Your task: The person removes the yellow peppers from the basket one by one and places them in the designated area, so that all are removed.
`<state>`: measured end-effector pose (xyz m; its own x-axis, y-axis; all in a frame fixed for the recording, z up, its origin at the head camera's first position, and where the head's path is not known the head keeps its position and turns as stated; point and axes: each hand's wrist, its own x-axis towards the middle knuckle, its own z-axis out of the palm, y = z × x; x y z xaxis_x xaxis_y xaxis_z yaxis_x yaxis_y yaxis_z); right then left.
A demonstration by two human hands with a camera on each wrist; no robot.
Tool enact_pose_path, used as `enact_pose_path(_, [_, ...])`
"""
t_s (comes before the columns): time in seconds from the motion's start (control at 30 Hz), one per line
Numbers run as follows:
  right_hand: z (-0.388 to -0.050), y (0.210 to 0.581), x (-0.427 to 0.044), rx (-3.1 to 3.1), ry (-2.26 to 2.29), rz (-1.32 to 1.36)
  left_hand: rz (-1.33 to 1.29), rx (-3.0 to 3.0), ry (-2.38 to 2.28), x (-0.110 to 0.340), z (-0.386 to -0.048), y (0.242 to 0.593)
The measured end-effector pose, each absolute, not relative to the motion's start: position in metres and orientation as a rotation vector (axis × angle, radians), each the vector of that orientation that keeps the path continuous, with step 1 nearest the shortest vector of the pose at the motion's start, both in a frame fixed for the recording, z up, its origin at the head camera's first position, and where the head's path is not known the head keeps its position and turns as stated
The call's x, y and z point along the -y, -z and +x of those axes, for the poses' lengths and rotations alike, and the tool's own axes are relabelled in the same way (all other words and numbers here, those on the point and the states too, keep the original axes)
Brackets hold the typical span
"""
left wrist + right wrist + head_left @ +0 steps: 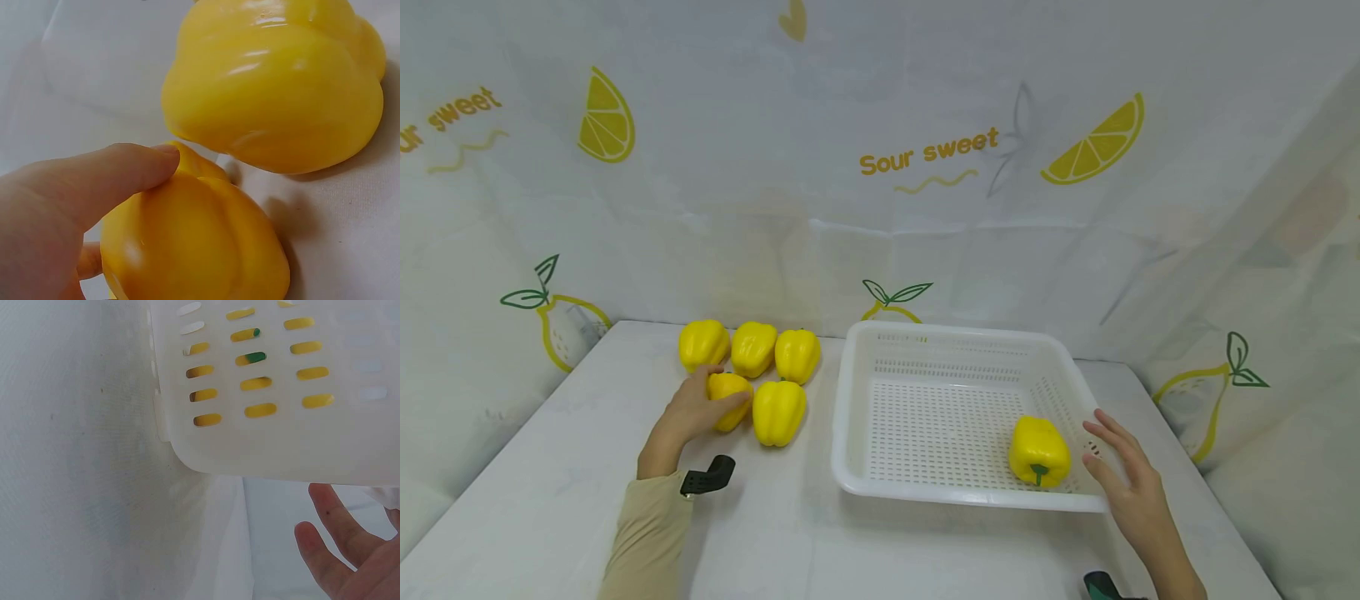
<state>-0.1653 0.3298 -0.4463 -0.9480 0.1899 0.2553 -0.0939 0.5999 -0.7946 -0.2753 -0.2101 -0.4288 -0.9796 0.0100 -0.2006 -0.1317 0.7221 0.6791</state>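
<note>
My left hand point(691, 410) holds a yellow bell pepper point(728, 385) at the left of the table. The left wrist view shows the thumb against the side of this bell pepper point(187, 240), with other fingers partly hidden behind it. Another yellow bell pepper point(275, 87) lies close by in that view. At the right, my right hand point(1138, 492) is by the right rim of a white perforated plastic basket point(970, 497), fingers spread and relaxed. One yellow bell pepper point(1039, 450) with a green stem lies inside the basket, near its front right corner.
Beside the held one is a yellow bell pepper point(778, 413); behind stand a left bell pepper point(703, 343), a middle one point(753, 348) and a right one point(797, 355). A white sheet point(737, 167) with lemon prints hangs behind the white table point(760, 533).
</note>
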Motion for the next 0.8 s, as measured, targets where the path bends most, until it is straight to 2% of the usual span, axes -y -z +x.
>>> enact_pose_path(0.8, [-0.1648, 0.4430, -0.3271, 2.492, -1.272, -0.050, -0.093, -2.753, -1.112, 0.2087, -0.2773, 0.4308])
